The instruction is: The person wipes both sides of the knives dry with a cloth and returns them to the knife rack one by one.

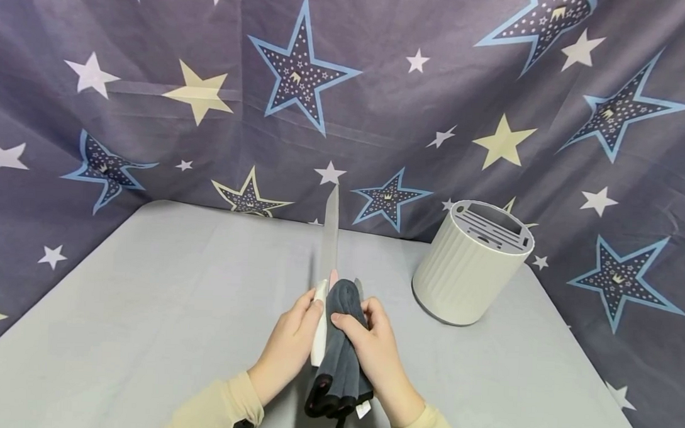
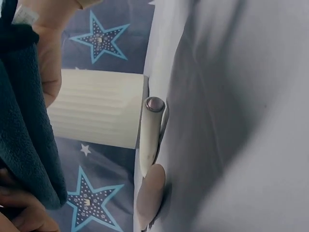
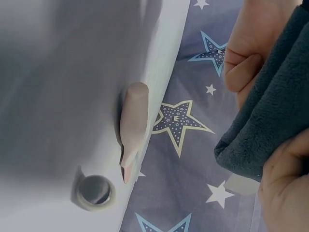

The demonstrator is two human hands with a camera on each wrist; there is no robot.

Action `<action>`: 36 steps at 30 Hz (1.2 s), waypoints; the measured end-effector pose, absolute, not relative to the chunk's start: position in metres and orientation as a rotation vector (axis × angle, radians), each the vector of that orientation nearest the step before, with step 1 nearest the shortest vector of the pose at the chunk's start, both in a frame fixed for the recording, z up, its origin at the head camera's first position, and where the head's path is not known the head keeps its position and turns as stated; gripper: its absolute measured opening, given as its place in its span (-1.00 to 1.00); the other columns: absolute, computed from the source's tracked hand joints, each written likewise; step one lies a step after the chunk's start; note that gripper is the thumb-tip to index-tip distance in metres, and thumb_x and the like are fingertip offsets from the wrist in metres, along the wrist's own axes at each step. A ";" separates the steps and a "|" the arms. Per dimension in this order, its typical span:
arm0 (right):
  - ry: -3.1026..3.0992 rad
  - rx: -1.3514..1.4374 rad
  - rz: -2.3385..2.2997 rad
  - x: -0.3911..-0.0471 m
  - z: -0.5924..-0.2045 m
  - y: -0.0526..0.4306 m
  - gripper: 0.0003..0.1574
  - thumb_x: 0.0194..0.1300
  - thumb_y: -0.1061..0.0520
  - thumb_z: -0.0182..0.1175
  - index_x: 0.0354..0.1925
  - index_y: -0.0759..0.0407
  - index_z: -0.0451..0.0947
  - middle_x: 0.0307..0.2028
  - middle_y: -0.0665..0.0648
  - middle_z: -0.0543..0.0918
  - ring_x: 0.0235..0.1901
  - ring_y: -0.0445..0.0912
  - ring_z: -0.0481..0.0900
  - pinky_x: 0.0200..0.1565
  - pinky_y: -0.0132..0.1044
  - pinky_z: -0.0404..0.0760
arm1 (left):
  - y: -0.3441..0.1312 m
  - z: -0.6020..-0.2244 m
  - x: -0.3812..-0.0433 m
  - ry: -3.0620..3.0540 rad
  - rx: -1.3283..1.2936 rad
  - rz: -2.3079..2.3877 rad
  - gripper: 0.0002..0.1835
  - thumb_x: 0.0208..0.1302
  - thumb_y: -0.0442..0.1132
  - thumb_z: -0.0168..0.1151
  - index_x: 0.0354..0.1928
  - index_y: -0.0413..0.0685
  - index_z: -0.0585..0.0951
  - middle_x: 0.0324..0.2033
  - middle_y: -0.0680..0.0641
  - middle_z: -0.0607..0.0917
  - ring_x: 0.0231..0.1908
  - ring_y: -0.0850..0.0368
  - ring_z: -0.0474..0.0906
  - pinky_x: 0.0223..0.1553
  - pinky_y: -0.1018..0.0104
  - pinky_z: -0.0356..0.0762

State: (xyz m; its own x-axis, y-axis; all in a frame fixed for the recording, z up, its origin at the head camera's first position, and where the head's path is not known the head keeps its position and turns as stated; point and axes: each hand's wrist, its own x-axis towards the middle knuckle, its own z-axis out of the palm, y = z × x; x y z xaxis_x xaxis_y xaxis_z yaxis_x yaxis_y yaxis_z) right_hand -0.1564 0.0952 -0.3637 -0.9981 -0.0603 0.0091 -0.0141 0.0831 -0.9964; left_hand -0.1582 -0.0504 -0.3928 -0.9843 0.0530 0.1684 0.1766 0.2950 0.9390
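Observation:
My left hand [image 1: 293, 335] grips the white handle of a long kitchen knife [image 1: 330, 239]; its pale blade points away and overlaps the backdrop. My right hand [image 1: 372, 350] holds a folded blue-grey cloth [image 1: 342, 346] with black trim against the handle's right side, thumb on top. Fleecy folds of this cloth hide most of the knife handle in both wrist views. Beneath the hands lie a pale handle [image 3: 135, 113] with a coral tip and a white handle [image 2: 152, 130] with a metal end cap. In the head view, a small blade tip [image 1: 359, 287] shows behind the cloth.
A white ribbed knife holder [image 1: 465, 275] with a slotted grey top stands at the right rear of the grey-covered table [image 1: 175, 296]. Close behind the table hangs a dark star-patterned curtain [image 1: 380, 102].

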 end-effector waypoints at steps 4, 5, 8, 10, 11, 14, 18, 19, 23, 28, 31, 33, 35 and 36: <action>2.308 -0.066 -2.106 -0.159 -0.364 0.097 -0.65 0.18 0.09 0.28 -0.25 0.25 0.35 -0.39 0.12 0.52 -0.49 -0.11 0.57 -0.47 -0.31 0.61 | -0.048 -0.391 -0.155 -2.447 -0.244 -1.802 -0.42 0.60 -0.03 -0.28 0.42 -0.32 0.26 0.23 -0.36 0.52 0.19 -0.18 0.52 0.16 -0.11 0.51; 2.311 -0.063 -2.107 -0.159 -0.364 0.097 -0.65 0.18 0.09 0.29 -0.26 0.25 0.35 -0.39 0.12 0.52 -0.49 -0.11 0.58 -0.47 -0.30 0.61 | -0.047 -0.391 -0.154 -2.448 -0.253 -1.801 -0.41 0.60 -0.03 -0.29 0.42 -0.34 0.26 0.24 -0.37 0.52 0.20 -0.19 0.51 0.17 -0.12 0.51; 2.322 -0.054 -2.108 -0.161 -0.364 0.098 -0.66 0.18 0.10 0.29 -0.27 0.24 0.35 -0.41 0.12 0.53 -0.50 -0.10 0.58 -0.49 -0.30 0.61 | -0.045 -0.391 -0.151 -2.452 -0.262 -1.802 -0.39 0.60 -0.02 -0.30 0.41 -0.38 0.24 0.24 -0.39 0.51 0.21 -0.22 0.50 0.19 -0.14 0.48; 2.335 -0.049 -2.104 -0.161 -0.363 0.099 -0.67 0.18 0.10 0.29 -0.28 0.24 0.35 -0.42 0.11 0.52 -0.50 -0.10 0.58 -0.49 -0.30 0.61 | -0.045 -0.391 -0.149 -2.452 -0.272 -1.791 -0.39 0.61 -0.02 -0.29 0.41 -0.40 0.23 0.24 -0.40 0.50 0.23 -0.24 0.49 0.22 -0.15 0.46; 2.339 -0.047 -2.103 -0.162 -0.363 0.099 -0.67 0.18 0.10 0.29 -0.28 0.24 0.36 -0.43 0.11 0.51 -0.50 -0.10 0.57 -0.49 -0.30 0.61 | -0.044 -0.391 -0.149 -2.450 -0.276 -1.790 -0.39 0.61 -0.02 -0.29 0.41 -0.41 0.23 0.24 -0.41 0.50 0.23 -0.24 0.49 0.22 -0.15 0.46; 2.345 -0.041 -2.103 -0.162 -0.362 0.100 -0.68 0.18 0.10 0.29 -0.28 0.23 0.36 -0.44 0.10 0.50 -0.51 -0.11 0.57 -0.49 -0.31 0.60 | -0.043 -0.390 -0.147 -2.445 -0.292 -1.794 -0.39 0.61 -0.03 -0.29 0.41 -0.41 0.23 0.23 -0.41 0.51 0.20 -0.22 0.52 0.20 -0.13 0.48; 2.351 -0.031 -2.114 -0.163 -0.361 0.100 -0.69 0.18 0.11 0.29 -0.30 0.24 0.36 -0.47 0.09 0.49 -0.52 -0.11 0.57 -0.48 -0.31 0.60 | -0.043 -0.389 -0.144 -2.443 -0.309 -1.791 -0.41 0.61 -0.04 -0.28 0.40 -0.40 0.25 0.19 -0.38 0.56 0.12 -0.15 0.58 0.12 -0.06 0.55; 2.352 -0.025 -2.118 -0.163 -0.361 0.100 -0.69 0.18 0.12 0.30 -0.30 0.24 0.37 -0.48 0.09 0.49 -0.52 -0.11 0.57 -0.48 -0.31 0.60 | -0.042 -0.389 -0.144 -2.442 -0.312 -1.787 -0.41 0.61 -0.04 -0.28 0.40 -0.40 0.26 0.18 -0.37 0.57 0.10 -0.14 0.59 0.10 -0.05 0.57; 2.366 -0.003 -2.127 -0.165 -0.361 0.100 -0.69 0.17 0.11 0.30 -0.30 0.24 0.37 -0.49 0.08 0.50 -0.53 -0.12 0.57 -0.48 -0.31 0.61 | -0.041 -0.389 -0.142 -2.437 -0.335 -1.778 -0.42 0.61 -0.06 -0.28 0.38 -0.41 0.27 0.15 -0.38 0.59 0.05 -0.13 0.63 0.04 0.00 0.60; 2.378 0.014 -2.148 -0.168 -0.361 0.103 -0.69 0.18 0.12 0.30 -0.29 0.25 0.38 -0.49 0.08 0.52 -0.55 -0.13 0.56 -0.48 -0.32 0.61 | -0.037 -0.389 -0.139 -2.446 -0.354 -1.753 -0.45 0.61 -0.07 -0.27 0.38 -0.37 0.30 0.13 -0.33 0.62 0.04 -0.07 0.64 0.04 0.08 0.62; 2.371 0.023 -2.167 -0.169 -0.361 0.105 -0.70 0.18 0.14 0.29 -0.28 0.26 0.39 -0.49 0.07 0.52 -0.56 -0.14 0.56 -0.49 -0.32 0.60 | -0.035 -0.390 -0.137 -2.451 -0.381 -1.722 -0.46 0.61 -0.09 -0.26 0.38 -0.36 0.31 0.12 -0.31 0.63 0.04 -0.04 0.64 0.02 0.13 0.62; 2.362 0.028 -2.179 -0.170 -0.361 0.107 -0.71 0.19 0.14 0.29 -0.28 0.26 0.39 -0.50 0.07 0.52 -0.57 -0.15 0.56 -0.49 -0.32 0.60 | -0.034 -0.390 -0.135 -2.452 -0.406 -1.707 -0.46 0.61 -0.10 -0.26 0.38 -0.37 0.30 0.13 -0.32 0.62 0.05 -0.05 0.64 0.02 0.12 0.62; 2.360 0.031 -2.181 -0.170 -0.361 0.108 -0.71 0.19 0.14 0.30 -0.29 0.25 0.39 -0.51 0.05 0.52 -0.57 -0.16 0.55 -0.50 -0.33 0.60 | -0.033 -0.390 -0.134 -2.452 -0.431 -1.711 -0.45 0.62 -0.09 -0.27 0.38 -0.39 0.27 0.15 -0.35 0.59 0.07 -0.09 0.62 0.04 0.08 0.61; 2.357 0.031 -2.182 -0.170 -0.361 0.108 -0.71 0.19 0.14 0.30 -0.29 0.25 0.39 -0.51 0.05 0.52 -0.58 -0.16 0.55 -0.50 -0.33 0.59 | -0.033 -0.390 -0.134 -2.450 -0.439 -1.719 -0.45 0.62 -0.09 -0.28 0.39 -0.40 0.26 0.17 -0.37 0.58 0.09 -0.11 0.61 0.06 0.05 0.60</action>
State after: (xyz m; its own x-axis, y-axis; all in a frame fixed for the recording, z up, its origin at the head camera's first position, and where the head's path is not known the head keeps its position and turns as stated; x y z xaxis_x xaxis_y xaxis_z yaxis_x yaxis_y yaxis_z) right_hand -0.1702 0.1084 -0.3613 -0.9973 0.0623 0.0389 -0.0340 0.0780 -0.9964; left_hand -0.1339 -0.0328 -0.3904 -0.9512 0.1684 0.2586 0.3005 0.3146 0.9004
